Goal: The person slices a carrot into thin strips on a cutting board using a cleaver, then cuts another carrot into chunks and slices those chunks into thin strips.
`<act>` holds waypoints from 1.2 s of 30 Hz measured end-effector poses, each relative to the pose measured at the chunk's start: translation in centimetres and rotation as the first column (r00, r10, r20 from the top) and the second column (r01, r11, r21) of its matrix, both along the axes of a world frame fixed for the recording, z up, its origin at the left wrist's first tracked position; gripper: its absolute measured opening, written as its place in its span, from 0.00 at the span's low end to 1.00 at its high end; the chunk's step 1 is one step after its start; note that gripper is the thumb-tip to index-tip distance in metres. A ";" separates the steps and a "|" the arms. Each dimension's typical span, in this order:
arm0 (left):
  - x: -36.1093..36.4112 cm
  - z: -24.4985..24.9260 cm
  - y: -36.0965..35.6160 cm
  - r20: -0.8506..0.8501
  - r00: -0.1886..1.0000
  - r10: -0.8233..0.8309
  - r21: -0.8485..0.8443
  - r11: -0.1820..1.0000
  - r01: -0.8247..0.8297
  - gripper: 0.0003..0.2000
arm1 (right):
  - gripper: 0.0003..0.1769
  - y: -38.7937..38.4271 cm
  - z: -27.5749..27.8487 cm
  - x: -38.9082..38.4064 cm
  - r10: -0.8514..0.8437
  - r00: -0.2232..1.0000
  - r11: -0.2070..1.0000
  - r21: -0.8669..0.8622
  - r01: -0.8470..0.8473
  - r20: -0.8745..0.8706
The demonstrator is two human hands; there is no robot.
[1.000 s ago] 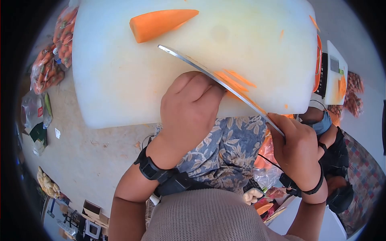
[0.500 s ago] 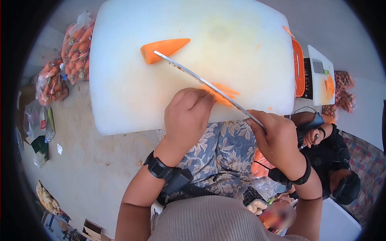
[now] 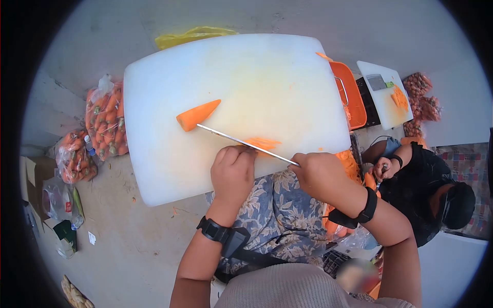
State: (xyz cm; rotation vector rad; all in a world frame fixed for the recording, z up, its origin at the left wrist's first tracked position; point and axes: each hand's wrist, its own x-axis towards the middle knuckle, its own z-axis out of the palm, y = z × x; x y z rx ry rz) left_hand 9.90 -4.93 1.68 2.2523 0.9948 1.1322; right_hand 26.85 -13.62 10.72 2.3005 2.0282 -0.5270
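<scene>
A large white cutting board (image 3: pixel 169 169) lies before me. My right hand (image 3: pixel 321 172) grips a knife (image 3: pixel 241 142), whose long thin blade slants across the board up to the left. Its tip is beside a thick cut piece of carrot (image 3: pixel 197 116), which lies on its side. My left hand (image 3: pixel 233 174) is at the board's near edge, fingers curled and pressed down on carrot slices (image 3: pixel 264 143). These thin strips fan out to the right of its fingertips, by the blade. The part under the fingers is hidden.
Bags of carrots (image 3: pixel 106 120) stand at the left. On the right are an orange basket (image 3: pixel 354 95) and another cutting board (image 3: pixel 370 97) with shredded carrot. A person (image 3: pixel 426 179) in black works close by on the right, holding a tool. Yellow plastic (image 3: pixel 195 36) lies beyond the board.
The view has tilted, so the board sits lower and more of the floor behind shows. The knife blade lies at a flatter angle across the board. Both hands keep their holds.
</scene>
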 end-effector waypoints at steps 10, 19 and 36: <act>0.8 -0.8 0.1 -0.102 0.994 0.036 0.082 0.996 -0.028 0.04 | 0.08 1.1 -0.9 -1.5 -0.094 0.995 0.991 0.090 0.097 -0.045; 0.2 -1.3 -0.2 -0.129 0.992 -0.006 0.146 0.989 0.025 0.09 | 0.08 -0.6 -1.5 -2.4 -0.065 0.998 0.985 0.164 0.062 0.011; -5.9 1.1 5.6 -0.036 0.963 0.268 0.159 0.953 -0.259 0.19 | 0.20 -3.8 -1.3 0.6 -0.283 0.569 0.944 -0.118 0.308 -0.772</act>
